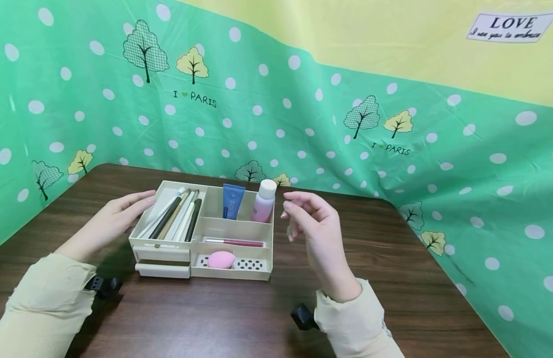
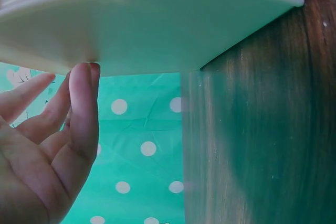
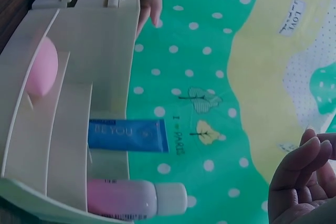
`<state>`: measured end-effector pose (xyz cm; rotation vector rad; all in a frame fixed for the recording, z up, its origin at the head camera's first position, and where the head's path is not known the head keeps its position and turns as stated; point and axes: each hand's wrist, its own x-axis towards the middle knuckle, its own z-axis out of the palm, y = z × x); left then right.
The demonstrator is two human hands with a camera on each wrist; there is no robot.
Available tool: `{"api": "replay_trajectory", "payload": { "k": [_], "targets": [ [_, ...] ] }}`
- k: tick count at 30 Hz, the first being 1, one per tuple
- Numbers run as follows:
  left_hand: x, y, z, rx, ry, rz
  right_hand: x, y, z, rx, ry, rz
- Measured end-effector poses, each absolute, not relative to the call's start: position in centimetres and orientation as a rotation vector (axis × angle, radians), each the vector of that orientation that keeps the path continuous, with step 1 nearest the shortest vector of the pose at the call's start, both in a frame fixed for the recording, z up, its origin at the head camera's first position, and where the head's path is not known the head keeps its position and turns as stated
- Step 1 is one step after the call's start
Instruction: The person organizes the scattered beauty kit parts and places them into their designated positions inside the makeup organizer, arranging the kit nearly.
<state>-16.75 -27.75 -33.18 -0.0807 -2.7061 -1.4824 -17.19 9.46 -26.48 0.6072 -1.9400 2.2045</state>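
A cream desktop organizer [image 1: 236, 226] stands on the table. My left hand [image 1: 117, 214] rests its fingertips against the organizer's left side, fingers fairly straight. To the right of the organizer, my right hand [image 1: 320, 226] hovers with loosely bent fingers and holds nothing. Several slim pencil-like sticks [image 1: 173, 216], white, black and gold, lie in the top left section. A blue squeeze tube [image 3: 128, 135] and a pink bottle with a white cap [image 3: 123, 198] stand in the back compartment. A slim red and white stick [image 1: 240, 243] lies in the middle one, and a pink makeup sponge [image 1: 221, 259] in front.
Two small drawers [image 1: 163, 270] form the organizer's front left; the lower one sticks out slightly. Around it spreads the dark wooden table [image 1: 213, 318]. A green polka-dot cloth [image 1: 276, 114] with a yellow area hangs behind and at the sides.
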Motion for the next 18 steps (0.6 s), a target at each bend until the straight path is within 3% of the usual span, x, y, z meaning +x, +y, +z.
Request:
{"api": "replay_trajectory", "payload": {
  "k": [18],
  "targets": [
    [-16.8, -27.5, -33.1, -0.083, -2.716, -1.390, -17.8, 13.4, -26.4, 0.432, -1.879, 2.201]
  ]
}}
